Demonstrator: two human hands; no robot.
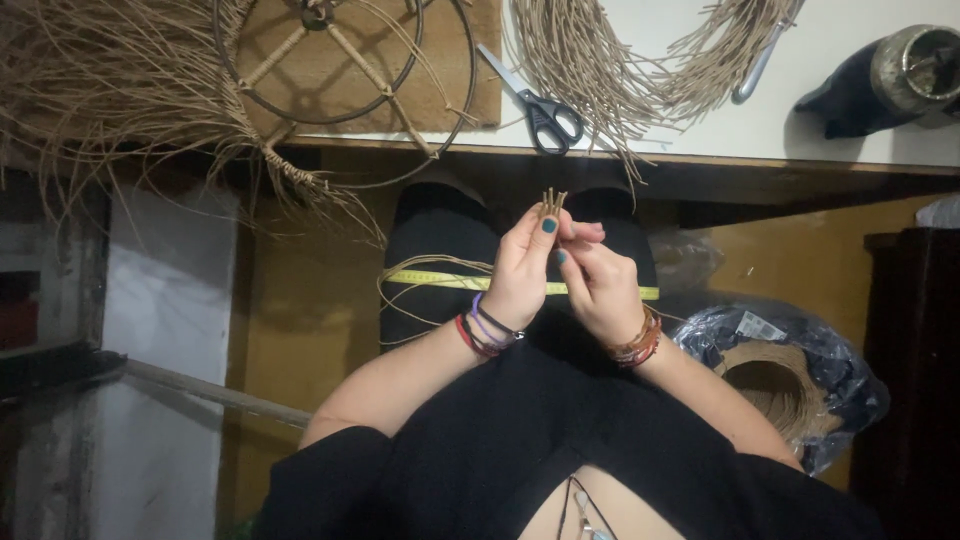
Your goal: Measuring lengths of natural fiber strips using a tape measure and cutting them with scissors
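Over my lap, my left hand point(522, 268) and my right hand point(598, 287) are pressed together around a small bundle of tan cord ends point(552, 201). The cut tips stick up above my thumbs. Both hands pinch the bundle between thumb and fingers. Loose loops of the same tan cord point(425, 275) trail to the left across my black-clad knees. A yellow measuring tape point(432, 279) lies across my lap under the hands.
The table edge ahead carries a metal hoop frame wrapped with cord point(345, 62), a fringe of raffia point(110, 90), black-handled scissors point(545, 115), a coil of cords point(640, 60) and a dark bottle point(890, 75). A cord spool in a plastic bag point(780, 375) sits at my right.
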